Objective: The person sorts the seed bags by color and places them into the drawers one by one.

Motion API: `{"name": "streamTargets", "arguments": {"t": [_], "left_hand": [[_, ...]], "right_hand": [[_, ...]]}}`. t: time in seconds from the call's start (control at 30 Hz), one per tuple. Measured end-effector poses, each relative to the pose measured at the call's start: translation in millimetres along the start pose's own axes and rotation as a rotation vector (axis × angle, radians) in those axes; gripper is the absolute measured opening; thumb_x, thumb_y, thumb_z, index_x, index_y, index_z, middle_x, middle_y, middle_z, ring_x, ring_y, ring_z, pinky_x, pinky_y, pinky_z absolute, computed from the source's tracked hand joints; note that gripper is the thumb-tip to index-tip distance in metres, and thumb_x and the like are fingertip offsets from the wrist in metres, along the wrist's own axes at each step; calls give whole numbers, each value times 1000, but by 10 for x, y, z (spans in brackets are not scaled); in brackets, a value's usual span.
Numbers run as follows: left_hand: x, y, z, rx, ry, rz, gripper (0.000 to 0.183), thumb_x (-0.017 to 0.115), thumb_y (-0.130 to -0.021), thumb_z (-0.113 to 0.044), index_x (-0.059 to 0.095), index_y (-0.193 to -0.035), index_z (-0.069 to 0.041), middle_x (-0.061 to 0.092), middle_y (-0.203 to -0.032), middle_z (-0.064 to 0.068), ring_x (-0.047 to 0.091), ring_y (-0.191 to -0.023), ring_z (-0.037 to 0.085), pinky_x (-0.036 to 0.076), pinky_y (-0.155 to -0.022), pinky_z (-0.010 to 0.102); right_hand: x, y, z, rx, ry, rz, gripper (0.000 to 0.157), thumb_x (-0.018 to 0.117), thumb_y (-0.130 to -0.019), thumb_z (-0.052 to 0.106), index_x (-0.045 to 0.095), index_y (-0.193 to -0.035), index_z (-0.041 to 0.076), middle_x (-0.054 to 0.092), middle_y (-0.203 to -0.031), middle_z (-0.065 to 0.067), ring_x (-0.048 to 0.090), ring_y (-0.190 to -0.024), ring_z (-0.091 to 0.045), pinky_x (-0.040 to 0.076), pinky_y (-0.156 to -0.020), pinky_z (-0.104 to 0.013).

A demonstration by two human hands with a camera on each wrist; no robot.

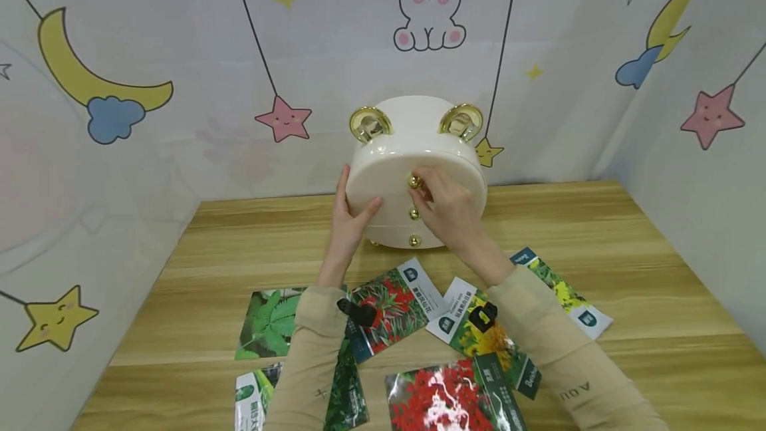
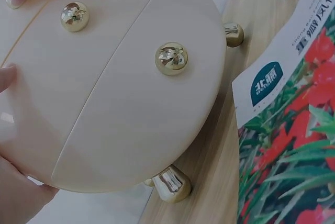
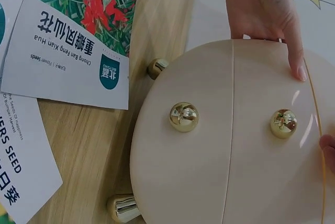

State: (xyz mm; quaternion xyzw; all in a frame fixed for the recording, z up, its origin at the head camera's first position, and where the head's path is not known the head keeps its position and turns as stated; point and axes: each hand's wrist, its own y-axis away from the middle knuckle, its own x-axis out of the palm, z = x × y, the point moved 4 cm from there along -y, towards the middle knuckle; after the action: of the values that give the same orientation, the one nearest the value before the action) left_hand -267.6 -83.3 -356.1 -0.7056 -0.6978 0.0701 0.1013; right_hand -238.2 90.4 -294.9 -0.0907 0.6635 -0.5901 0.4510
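A cream-white round box (image 1: 383, 185) stands on the table with gold ears (image 1: 370, 124), gold feet (image 2: 171, 184) and a column of gold knobs down its front. My left hand (image 1: 347, 228) rests against the box's left side, its thumb on the front face and the other fingers along the side. My right hand (image 1: 451, 208) pinches the upper gold knob (image 1: 414, 181) between thumb and bent fingers. Below it are the middle knob (image 3: 283, 123) and the bottom knob (image 3: 183, 116). A gold-edged seam (image 3: 315, 103) and a thin seam (image 2: 107, 72) cross the front.
Several seed packets lie in front of the box, among them a red-flowered packet (image 1: 391, 304), a yellow-flowered packet (image 1: 556, 288) and a green-leaf packet (image 1: 269, 324). My forearms pass over some packets. A patterned cloth wall (image 1: 197, 72) stands behind the wooden table (image 1: 598, 231).
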Motion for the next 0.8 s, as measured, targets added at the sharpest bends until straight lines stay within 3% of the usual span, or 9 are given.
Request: {"name": "streamTargets", "arguments": {"t": [0.8], "left_hand": [[6,6,-16,3,-23,-4,82,65,-84,-17,14,-147,-27,26,-149,4,38,-126,26,36,-105,44]], "right_hand": [[35,-5,-5,-7,49,-8,19,63,-82,7,54,-98,4,59,-73,-6,57,-60,-13,45,-49,-19]]}}
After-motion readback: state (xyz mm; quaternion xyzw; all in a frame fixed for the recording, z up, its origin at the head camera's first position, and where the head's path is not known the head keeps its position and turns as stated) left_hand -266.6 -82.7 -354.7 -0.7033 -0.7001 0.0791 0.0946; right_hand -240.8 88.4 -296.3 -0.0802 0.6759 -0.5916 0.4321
